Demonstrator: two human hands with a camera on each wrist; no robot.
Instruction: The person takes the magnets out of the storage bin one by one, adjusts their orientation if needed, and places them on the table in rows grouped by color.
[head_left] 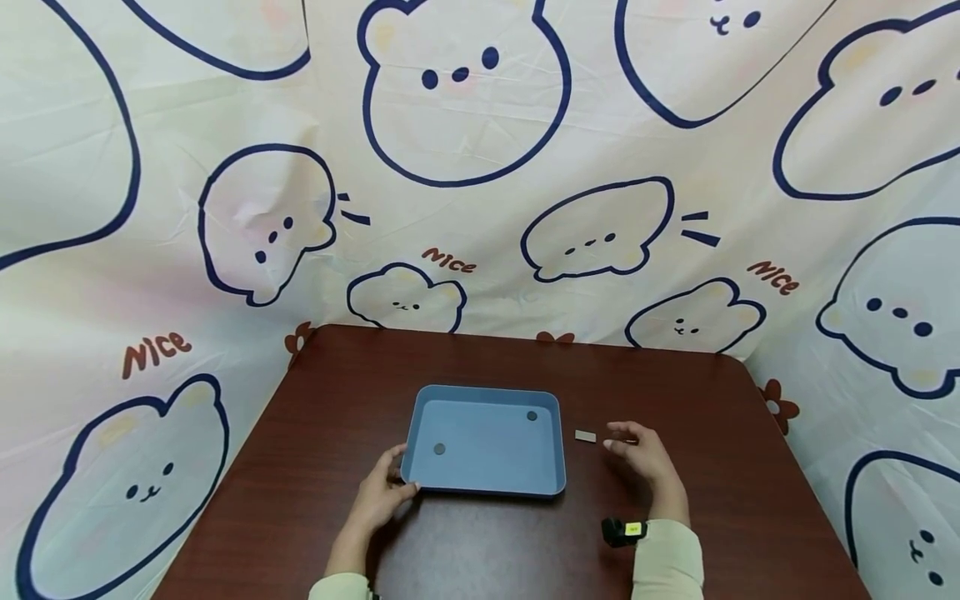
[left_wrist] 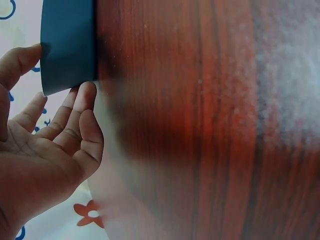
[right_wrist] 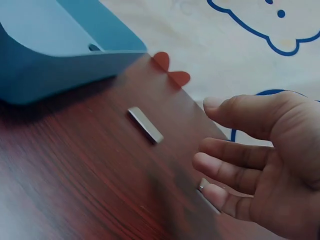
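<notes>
My left hand [head_left: 381, 493] grips the near left corner of a shallow blue tray [head_left: 487, 482], thumb on one side of the corner and fingers on the other. Two small dark round discs lie inside, one disc [head_left: 439, 448] at the left and another disc [head_left: 532, 415] near the far right corner. A small flat silver bar [right_wrist: 146, 124] lies on the table to the right of the tray. Beyond it, my right hand [head_left: 647, 457] hovers with loosely bent fingers and thumb apart. A second thin silver bar [right_wrist: 209, 202] shows partly behind its little finger in the right wrist view.
The dark brown wooden table [head_left: 495, 550] reaches to a pale cloth backdrop [head_left: 495, 221] printed with blue-outlined bears, which hangs behind and at both sides. A black wrist camera [head_left: 622, 532] with a yellow label sits on my right wrist.
</notes>
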